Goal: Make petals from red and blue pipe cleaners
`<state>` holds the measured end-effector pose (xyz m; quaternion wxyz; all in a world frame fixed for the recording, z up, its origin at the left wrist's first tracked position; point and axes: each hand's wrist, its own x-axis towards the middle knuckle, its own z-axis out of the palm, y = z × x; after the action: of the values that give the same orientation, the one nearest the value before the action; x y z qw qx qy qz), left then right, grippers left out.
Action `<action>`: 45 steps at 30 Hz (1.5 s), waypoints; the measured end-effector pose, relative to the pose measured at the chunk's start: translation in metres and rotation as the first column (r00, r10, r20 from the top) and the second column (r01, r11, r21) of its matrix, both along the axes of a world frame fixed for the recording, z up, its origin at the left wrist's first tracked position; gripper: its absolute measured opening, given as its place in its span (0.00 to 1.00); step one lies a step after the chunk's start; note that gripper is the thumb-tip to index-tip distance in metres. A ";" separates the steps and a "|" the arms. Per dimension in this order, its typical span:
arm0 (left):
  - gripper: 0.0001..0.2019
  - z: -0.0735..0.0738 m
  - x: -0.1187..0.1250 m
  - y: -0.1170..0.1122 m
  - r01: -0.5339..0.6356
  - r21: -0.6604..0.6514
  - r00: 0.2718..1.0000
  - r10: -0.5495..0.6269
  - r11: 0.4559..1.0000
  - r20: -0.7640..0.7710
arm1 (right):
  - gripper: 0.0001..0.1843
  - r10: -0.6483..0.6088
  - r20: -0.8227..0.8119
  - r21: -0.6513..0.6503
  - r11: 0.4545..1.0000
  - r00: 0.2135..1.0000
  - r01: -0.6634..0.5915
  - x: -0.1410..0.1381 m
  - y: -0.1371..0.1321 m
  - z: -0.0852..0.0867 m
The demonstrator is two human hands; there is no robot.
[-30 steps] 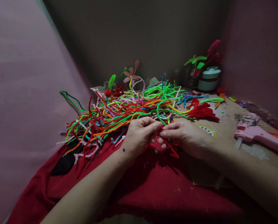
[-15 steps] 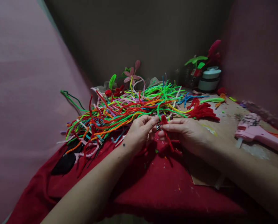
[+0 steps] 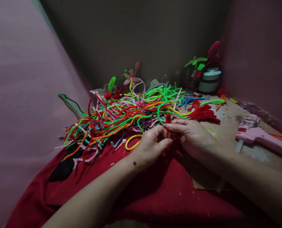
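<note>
My right hand (image 3: pixel 194 136) is closed, pinching a red pipe cleaner (image 3: pixel 168 118) between thumb and fingertips; a fuzzy bent end sticks up above them. Close against it, my left hand (image 3: pixel 154 142) is also closed, its thumb and curled fingers on the lower part of the same red pipe cleaner. Most of that lower part is hidden by the fingers. A yellow loop (image 3: pixel 129 147) shows beside my left wrist; what it belongs to is partly covered by the hand. Behind both hands spreads a large pile of coloured pipe cleaners (image 3: pixel 131 110).
A pink glue gun (image 3: pixel 257 134) lies on a board (image 3: pixel 228 126) at right, near a bundle of red pipe-cleaner pieces (image 3: pixel 206 113). Pipe-cleaner flowers (image 3: pixel 131 77) and a lidded jar (image 3: pixel 209 80) stand at the back. Red cloth (image 3: pixel 141 190) covers the front; a black piece (image 3: pixel 62 167) lies left.
My left hand has turned and moved down and right, its grip now lower on the red pipe cleaner. The yellow loop has come into sight beside it. The right hand keeps its pinch.
</note>
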<state>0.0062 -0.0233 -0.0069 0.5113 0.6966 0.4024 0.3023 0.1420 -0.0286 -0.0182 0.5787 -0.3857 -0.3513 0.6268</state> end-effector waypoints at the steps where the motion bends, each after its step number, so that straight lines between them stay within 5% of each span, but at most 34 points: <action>1: 0.08 0.001 0.000 0.000 0.012 -0.033 1.000 -0.012 0.999 0.020 | 0.09 -0.009 -0.012 -0.002 1.000 1.000 0.009 0.001 0.001 0.000; 5: 0.08 0.008 -0.004 0.000 0.034 -0.039 0.997 -0.032 0.999 0.073 | 0.07 -0.029 -0.063 -0.028 0.999 0.998 0.027 0.007 0.008 -0.003; 9: 0.07 0.004 -0.009 0.002 0.115 0.262 0.993 -0.121 0.958 0.009 | 0.07 -0.032 -0.111 -0.084 0.996 0.993 0.023 0.010 0.011 -0.005; 12: 0.08 -0.005 -0.011 0.006 0.205 0.578 0.978 -0.143 0.790 -0.151 | 0.09 -0.043 -0.099 -0.085 0.996 0.994 0.035 0.009 0.010 -0.003; 15: 0.10 -0.010 -0.013 0.009 0.229 0.762 0.969 -0.066 0.605 -0.238 | 0.07 -0.022 -0.084 -0.073 0.997 0.996 0.016 0.008 0.010 -0.002; 20: 0.08 -0.001 -0.016 0.010 0.151 0.883 0.986 -0.006 0.444 -0.166 | 0.04 0.027 -0.108 -0.079 0.996 0.994 -0.036 0.008 0.009 -0.002; 25: 0.08 0.006 -0.018 0.011 0.212 0.877 0.977 -0.085 0.431 -0.194 | 0.07 0.052 -0.102 -0.052 0.997 0.993 -0.058 0.007 0.007 -0.004; 32: 0.05 0.007 -0.020 0.012 0.173 0.865 0.983 -0.036 0.470 -0.177 | 0.03 0.057 0.047 0.020 0.998 0.997 -0.058 0.005 0.006 -0.002; 45: 0.08 0.000 -0.019 0.006 0.279 0.878 0.845 0.336 0.388 -0.417 | 0.09 -0.048 0.476 0.072 0.997 0.878 0.015 0.004 0.002 0.000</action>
<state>-0.0127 -0.0170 -0.0066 -0.1009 0.9065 0.3037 0.2754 0.1462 -0.0269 -0.0186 0.4969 -0.5147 -0.4972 0.4909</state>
